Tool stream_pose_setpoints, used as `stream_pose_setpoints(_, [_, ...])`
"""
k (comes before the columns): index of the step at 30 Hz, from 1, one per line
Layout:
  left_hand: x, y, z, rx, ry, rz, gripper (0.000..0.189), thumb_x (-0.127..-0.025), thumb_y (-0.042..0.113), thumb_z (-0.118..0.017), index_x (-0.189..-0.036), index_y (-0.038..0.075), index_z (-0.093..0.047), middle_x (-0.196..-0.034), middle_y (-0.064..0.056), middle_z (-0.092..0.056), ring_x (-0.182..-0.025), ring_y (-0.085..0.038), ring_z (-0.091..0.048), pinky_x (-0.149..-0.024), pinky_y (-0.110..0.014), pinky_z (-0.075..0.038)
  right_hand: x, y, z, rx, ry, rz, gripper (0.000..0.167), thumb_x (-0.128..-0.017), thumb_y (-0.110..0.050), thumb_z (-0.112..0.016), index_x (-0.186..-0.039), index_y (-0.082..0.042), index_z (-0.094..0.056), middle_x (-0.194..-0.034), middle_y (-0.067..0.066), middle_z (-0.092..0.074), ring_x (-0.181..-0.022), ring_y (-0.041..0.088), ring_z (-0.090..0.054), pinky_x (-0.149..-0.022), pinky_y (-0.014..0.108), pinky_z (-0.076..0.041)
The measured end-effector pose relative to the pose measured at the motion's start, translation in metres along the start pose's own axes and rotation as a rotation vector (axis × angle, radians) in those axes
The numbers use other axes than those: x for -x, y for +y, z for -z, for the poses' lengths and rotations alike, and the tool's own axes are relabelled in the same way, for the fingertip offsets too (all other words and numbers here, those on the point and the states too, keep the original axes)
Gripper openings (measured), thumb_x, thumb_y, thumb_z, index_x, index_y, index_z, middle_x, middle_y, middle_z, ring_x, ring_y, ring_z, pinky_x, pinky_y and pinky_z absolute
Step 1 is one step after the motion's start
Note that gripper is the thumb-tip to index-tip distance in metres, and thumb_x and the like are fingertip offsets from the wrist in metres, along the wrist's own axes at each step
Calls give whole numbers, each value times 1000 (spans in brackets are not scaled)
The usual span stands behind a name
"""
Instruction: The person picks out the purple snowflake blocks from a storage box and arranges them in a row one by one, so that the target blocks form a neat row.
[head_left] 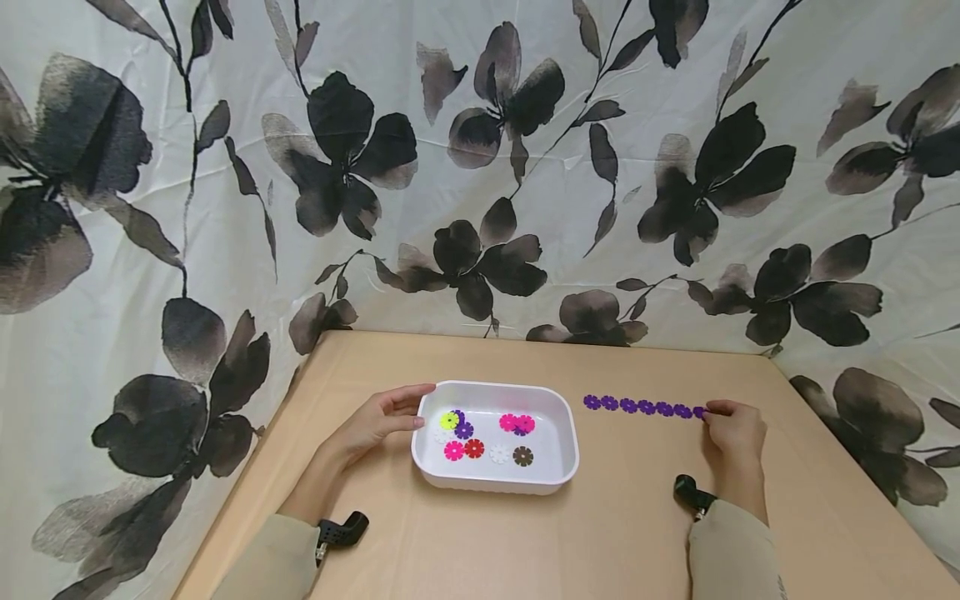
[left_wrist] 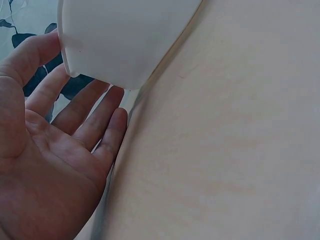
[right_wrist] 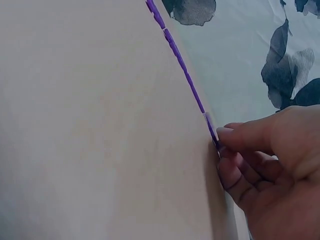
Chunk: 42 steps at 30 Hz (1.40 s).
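A row of several purple flower-shaped discs (head_left: 647, 407) lies joined edge to edge on the table, right of the tray. At its right end my right hand (head_left: 737, 429) pinches the last disc between thumb and fingertips. The right wrist view shows the row (right_wrist: 185, 70) nearly edge-on, with the right hand (right_wrist: 270, 160) at its near end. My left hand (head_left: 378, 425) touches the left end of a white tray (head_left: 495, 482), its fingers extended. In the left wrist view the left hand (left_wrist: 65, 135) has its fingertips against the tray's outer wall (left_wrist: 115, 45).
Inside the tray lie loose flower discs: a yellow one (head_left: 449, 420), a red one (head_left: 474, 448), a brown one (head_left: 522, 456), plus pink, purple and white ones. The wooden table (head_left: 600, 533) meets a floral cloth (head_left: 585, 192) along its back edge.
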<state>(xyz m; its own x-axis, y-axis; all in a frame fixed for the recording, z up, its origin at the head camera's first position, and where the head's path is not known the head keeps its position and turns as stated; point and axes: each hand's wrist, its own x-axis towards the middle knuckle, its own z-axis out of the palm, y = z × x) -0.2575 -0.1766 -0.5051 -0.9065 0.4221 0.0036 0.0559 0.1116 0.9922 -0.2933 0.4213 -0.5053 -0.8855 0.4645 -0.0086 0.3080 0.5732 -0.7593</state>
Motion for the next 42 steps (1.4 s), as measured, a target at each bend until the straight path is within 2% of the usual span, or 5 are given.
stream_pose_setpoints(15, [-1,2,0,-4,2,-1,59,-98,5,-70,-154,11,-51,-158,-13,-51,-142,-36,-53,-112,-32,-48,5,-14,3,20,-4,33,36,-105,-12,-56,-136,5,-63,-138,30,-59,-127,46,-52,-102,55,-47])
stream_pose_setpoints(21, [0,0,-2,-7,-4,-5,59,-98,5,-69,-154,10,-51,-157,-14,-51,-142,-37,-53,-110,-27,-49,22,-60,2,-98,1,215,41,-106,-28,-60,-141,-5,-64,-138,20,-63,-106,23,-57,-68,16,-50])
stream_pose_setpoints(29, [1,-1,-1,-7,-4,-21,59,-99,3,-67,-155,8,-49,-158,-17,-49,-142,-40,-51,-110,-28,-49,53,-123,-16,-231,-1,555,35,-104,-29,-65,-129,-6,-72,-116,13,-70,-92,4,-56,-72,12,-47])
stream_pose_setpoints(37, [2,-2,1,5,3,-6,60,-98,5,-69,-154,9,-50,-157,-15,-51,-142,-37,-53,-108,-26,-50,96,-174,-59,-148,-323,845,23,-99,-19,-72,-120,-9,-75,-108,10,-75,-88,18,-66,-75,23,-57])
stream_pose_setpoints(42, [1,-1,1,-3,-2,-9,59,-98,7,-70,-154,11,-51,-157,-14,-52,-142,-37,-53,-112,-32,-48,119,-186,-92,23,-552,906,19,-95,-12,-76,-114,-9,-78,-106,4,-77,-89,16,-66,-78,29,-58])
